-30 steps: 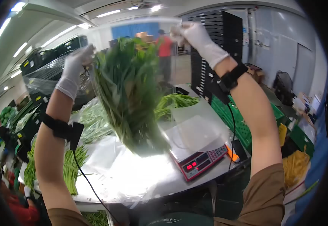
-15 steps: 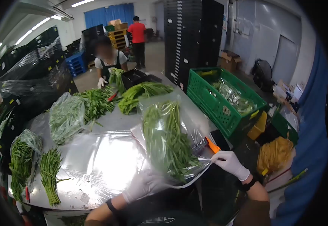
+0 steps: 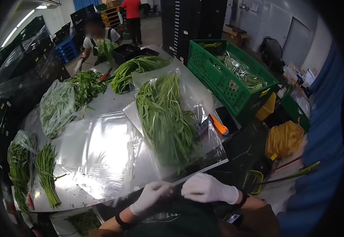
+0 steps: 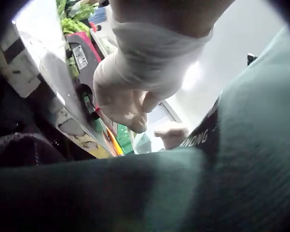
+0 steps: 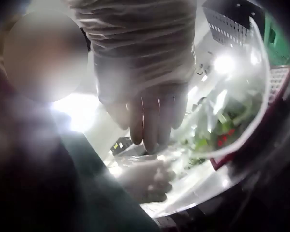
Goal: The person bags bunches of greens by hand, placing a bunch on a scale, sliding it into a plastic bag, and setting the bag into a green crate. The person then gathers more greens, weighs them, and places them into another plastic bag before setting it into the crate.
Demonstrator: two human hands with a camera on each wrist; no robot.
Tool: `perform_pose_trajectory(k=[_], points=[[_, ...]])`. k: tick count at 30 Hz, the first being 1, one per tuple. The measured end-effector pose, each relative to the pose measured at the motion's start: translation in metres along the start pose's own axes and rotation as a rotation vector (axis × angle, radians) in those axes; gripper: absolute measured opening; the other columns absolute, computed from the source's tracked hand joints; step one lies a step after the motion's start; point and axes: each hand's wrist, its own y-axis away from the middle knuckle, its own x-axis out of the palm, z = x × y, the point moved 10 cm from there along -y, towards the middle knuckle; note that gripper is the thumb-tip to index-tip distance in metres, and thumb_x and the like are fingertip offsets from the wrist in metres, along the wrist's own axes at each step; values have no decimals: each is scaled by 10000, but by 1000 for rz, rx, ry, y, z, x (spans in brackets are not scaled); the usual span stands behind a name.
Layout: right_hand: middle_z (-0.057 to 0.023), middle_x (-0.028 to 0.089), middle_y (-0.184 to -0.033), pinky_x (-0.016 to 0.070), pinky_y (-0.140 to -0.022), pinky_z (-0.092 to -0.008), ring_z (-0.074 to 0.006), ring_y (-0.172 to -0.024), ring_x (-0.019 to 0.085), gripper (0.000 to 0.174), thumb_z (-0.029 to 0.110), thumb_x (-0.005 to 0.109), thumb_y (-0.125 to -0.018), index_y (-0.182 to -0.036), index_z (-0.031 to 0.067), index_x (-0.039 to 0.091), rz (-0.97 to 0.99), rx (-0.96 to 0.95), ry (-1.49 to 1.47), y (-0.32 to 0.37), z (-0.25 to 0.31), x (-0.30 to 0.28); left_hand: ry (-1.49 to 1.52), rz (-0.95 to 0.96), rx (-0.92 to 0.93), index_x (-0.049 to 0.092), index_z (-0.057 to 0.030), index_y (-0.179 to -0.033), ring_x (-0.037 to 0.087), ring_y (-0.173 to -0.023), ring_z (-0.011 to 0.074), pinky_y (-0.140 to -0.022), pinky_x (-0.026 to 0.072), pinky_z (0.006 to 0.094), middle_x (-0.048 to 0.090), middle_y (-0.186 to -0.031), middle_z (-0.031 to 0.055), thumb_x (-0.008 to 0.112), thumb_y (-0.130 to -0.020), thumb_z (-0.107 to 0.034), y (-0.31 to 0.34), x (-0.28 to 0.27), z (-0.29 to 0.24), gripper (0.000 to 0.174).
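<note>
A clear plastic bag of leafy greens (image 3: 168, 122) lies over the scale, its pale mouth edge slanting toward me. My gloved left hand (image 3: 154, 194) is at the near left end of that edge; its thumb and bent fingers pinch the plastic there. Close on its right is my gloved right hand (image 3: 209, 188), in front of the bag's mouth. In the right wrist view the right hand's fingers (image 5: 150, 116) point down, nearly straight and side by side, toward the curled left hand (image 5: 147, 181); its thumb is hidden.
Loose greens (image 3: 140, 71), a filled bag (image 3: 57, 106) and a stem bundle (image 3: 46, 173) lie on the metal table (image 3: 71, 195). An orange-handled tool (image 3: 218, 124) lies beside the scale. A green crate (image 3: 235, 93) stands at right; another person (image 3: 97, 35) works at the far side.
The raised bag of greens came down onto the scale. Since then my right hand has left the bag's right corner and moved left, close to my left hand. The view tilts lower.
</note>
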Motion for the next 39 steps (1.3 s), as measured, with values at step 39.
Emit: perform_pose_trajectory(k=[39], points=[[65,699,-904,473,-639,-278,-131,-679,619,219,300,820,-804,-972,181,743,-22,-90,489,31,45,-14,-214,-24,334,620,19,-1339,645,-1153,197,-1046,462,305,702,-1218,148,530,-1028,-99,18,32,-36,345]])
